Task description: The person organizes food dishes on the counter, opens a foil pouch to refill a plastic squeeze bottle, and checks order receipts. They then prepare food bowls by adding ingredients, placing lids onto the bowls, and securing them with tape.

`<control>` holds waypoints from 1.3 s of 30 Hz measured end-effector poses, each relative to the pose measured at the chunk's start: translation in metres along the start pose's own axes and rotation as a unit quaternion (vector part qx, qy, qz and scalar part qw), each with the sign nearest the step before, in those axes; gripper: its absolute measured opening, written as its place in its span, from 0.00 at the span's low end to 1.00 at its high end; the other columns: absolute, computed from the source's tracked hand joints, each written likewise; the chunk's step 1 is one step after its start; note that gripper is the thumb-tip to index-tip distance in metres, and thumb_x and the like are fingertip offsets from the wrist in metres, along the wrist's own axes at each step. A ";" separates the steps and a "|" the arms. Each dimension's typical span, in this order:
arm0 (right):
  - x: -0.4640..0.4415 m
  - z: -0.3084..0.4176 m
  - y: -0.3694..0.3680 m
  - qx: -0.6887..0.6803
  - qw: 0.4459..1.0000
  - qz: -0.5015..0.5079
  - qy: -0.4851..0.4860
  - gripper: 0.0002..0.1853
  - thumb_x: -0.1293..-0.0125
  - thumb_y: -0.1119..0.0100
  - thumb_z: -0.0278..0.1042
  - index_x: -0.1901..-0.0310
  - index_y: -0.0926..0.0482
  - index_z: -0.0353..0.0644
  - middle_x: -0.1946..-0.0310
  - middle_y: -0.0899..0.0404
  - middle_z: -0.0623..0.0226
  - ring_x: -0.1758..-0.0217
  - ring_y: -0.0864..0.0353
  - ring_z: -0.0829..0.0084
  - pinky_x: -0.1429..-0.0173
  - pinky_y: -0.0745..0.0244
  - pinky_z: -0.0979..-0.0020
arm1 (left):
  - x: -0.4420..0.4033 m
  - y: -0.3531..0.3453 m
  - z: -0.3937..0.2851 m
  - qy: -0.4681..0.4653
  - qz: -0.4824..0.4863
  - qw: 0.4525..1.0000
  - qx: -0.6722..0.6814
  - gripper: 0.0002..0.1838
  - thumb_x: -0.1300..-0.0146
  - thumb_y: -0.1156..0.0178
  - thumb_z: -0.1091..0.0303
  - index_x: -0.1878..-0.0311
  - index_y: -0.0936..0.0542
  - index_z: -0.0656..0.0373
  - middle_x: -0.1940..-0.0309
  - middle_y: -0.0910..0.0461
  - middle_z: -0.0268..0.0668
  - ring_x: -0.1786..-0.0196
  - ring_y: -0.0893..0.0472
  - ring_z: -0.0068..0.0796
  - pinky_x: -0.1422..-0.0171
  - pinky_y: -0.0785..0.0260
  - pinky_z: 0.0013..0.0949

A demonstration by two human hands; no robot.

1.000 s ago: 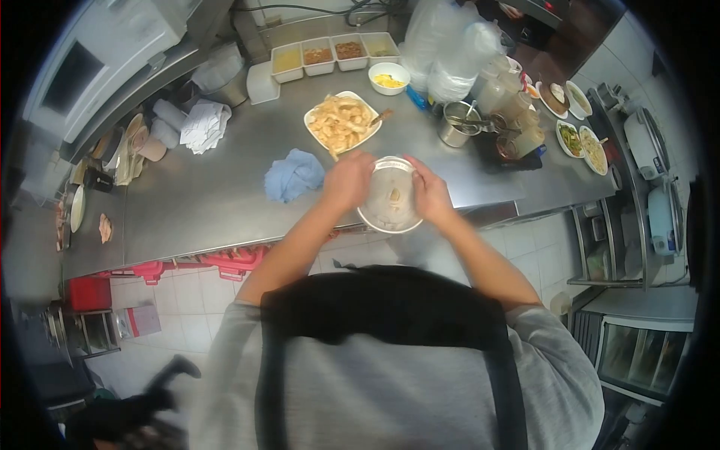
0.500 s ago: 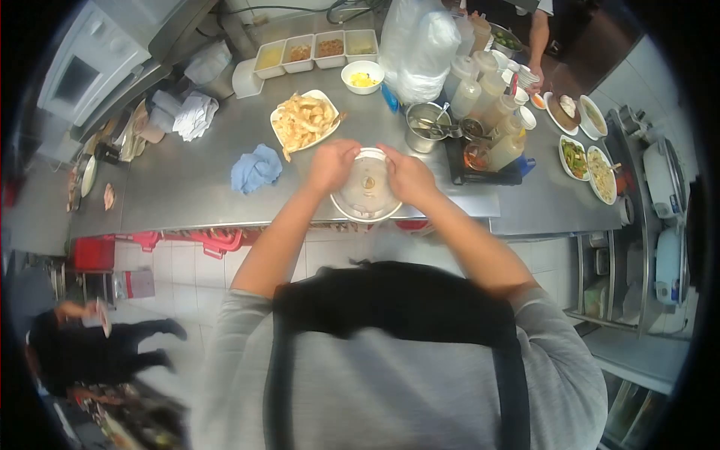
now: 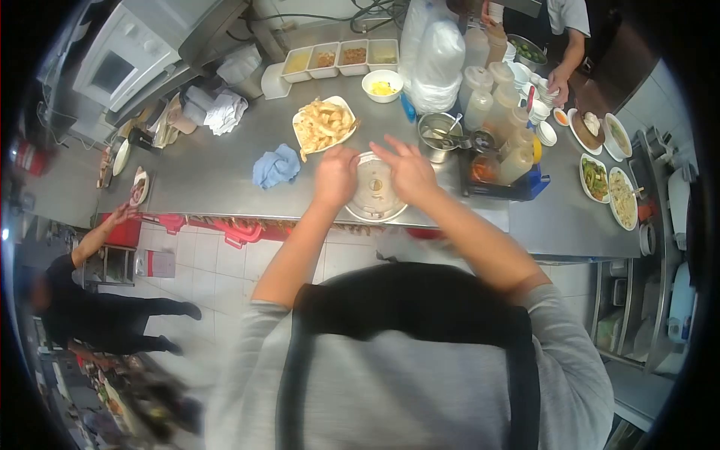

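A round white-rimmed bowl with a see-through lid [image 3: 375,187] sits at the counter's front edge, between my hands. My left hand [image 3: 337,176] is closed at its left rim, fingers curled. My right hand [image 3: 409,171] lies against the right rim, with its index finger and thumb stretched out and apart. What is inside the bowl is hard to make out through the lid. Just beyond my left hand stands a white plate of pale fried crackers [image 3: 325,126]. A crumpled blue cloth [image 3: 276,166] lies to the left.
A metal pot with spoons [image 3: 438,155] and squeeze bottles [image 3: 480,110] stand on the right. Behind are topping tubs [image 3: 324,61], a small bowl of yellow food [image 3: 382,87] and plastic bags [image 3: 439,64]. Plated dishes [image 3: 622,196] sit far right. Co-workers are at left and back right.
My right fingers have lifted and spread from the rim. The view has shifted, so the counter appears further right. A co-worker at left now reaches to the counter, near a small dish.
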State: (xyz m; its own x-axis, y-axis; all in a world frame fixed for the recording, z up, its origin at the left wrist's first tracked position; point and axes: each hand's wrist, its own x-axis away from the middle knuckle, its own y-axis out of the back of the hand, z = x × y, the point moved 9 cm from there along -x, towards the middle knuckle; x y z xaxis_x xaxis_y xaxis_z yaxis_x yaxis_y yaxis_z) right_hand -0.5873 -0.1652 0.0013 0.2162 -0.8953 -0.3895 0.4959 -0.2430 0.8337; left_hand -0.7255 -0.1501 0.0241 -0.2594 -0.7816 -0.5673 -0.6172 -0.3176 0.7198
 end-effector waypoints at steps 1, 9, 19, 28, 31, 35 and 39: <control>-0.003 0.000 -0.003 0.001 0.999 0.035 0.000 0.31 0.43 0.52 0.23 0.36 0.32 0.62 0.46 0.25 0.64 0.46 0.27 0.57 0.45 0.28 0.61 | 0.002 -0.005 0.010 0.052 0.013 0.998 0.032 0.05 0.42 0.40 0.72 0.65 0.18 0.60 0.67 0.20 0.44 0.65 0.20 0.37 0.60 0.29 0.37; -0.006 -0.003 -0.006 -0.033 0.997 0.069 -0.008 0.28 0.41 0.56 0.26 0.37 0.31 0.61 0.43 0.27 0.62 0.45 0.27 0.54 0.43 0.30 0.58 | 0.007 -0.024 0.030 0.057 0.060 0.989 0.126 0.18 0.40 0.41 0.62 0.46 0.22 0.53 0.41 0.29 0.47 0.40 0.29 0.49 0.39 0.34 0.39; 0.001 0.026 0.168 -0.007 0.934 -0.337 0.121 0.13 0.41 0.43 0.27 0.54 0.19 0.47 0.54 0.23 0.62 0.51 0.26 0.61 0.46 0.33 0.62 | 0.043 -0.034 -0.061 -0.059 0.164 0.978 -0.111 0.44 0.50 0.34 0.47 0.29 0.41 0.39 0.28 0.51 0.48 0.27 0.50 0.55 0.30 0.56 0.60; 0.102 -0.254 0.275 -0.032 0.907 -0.365 -0.206 0.09 0.40 0.40 0.35 0.61 0.19 0.41 0.69 0.18 0.63 0.68 0.21 0.71 0.60 0.26 0.70 | 0.038 -0.002 -0.135 -0.098 0.045 0.988 0.110 0.38 0.46 0.35 0.51 0.35 0.35 0.55 0.32 0.44 0.49 0.29 0.46 0.52 0.30 0.52 0.53; 0.143 -0.387 0.188 -0.121 0.915 -0.138 -0.360 0.11 0.39 0.40 0.39 0.61 0.20 0.42 0.69 0.17 0.68 0.65 0.20 0.75 0.60 0.28 0.72 | 0.055 -0.059 -0.169 0.048 0.233 0.888 0.393 0.29 0.38 0.42 0.56 0.36 0.33 0.57 0.36 0.35 0.45 0.34 0.36 0.41 0.33 0.44 0.41; 0.164 -0.375 0.125 -0.363 0.795 -0.122 -0.470 0.17 0.39 0.40 0.33 0.49 0.26 0.39 0.70 0.17 0.69 0.65 0.21 0.75 0.57 0.29 0.74 | 0.094 -0.164 -0.245 0.261 0.419 0.573 0.655 0.25 0.29 0.55 0.51 0.37 0.33 0.60 0.40 0.30 0.39 0.39 0.30 0.30 0.35 0.40 0.34; 0.153 -0.349 0.150 -0.407 0.811 -0.174 -0.383 0.28 0.41 0.38 0.28 0.40 0.36 0.33 0.69 0.18 0.64 0.63 0.21 0.76 0.55 0.30 0.75 | 0.106 -0.260 -0.301 0.360 0.392 0.486 0.693 0.30 0.29 0.59 0.45 0.37 0.33 0.60 0.43 0.29 0.40 0.42 0.28 0.32 0.38 0.37 0.36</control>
State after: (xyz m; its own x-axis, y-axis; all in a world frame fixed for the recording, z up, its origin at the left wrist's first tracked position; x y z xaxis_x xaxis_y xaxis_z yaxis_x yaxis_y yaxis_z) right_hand -0.1862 -0.2081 -0.0704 -0.4866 -0.8708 0.0709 0.8733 -0.4823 0.0691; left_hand -0.3688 -0.3120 -0.1029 -0.7999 -0.5136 0.3104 -0.5747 0.5066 -0.6427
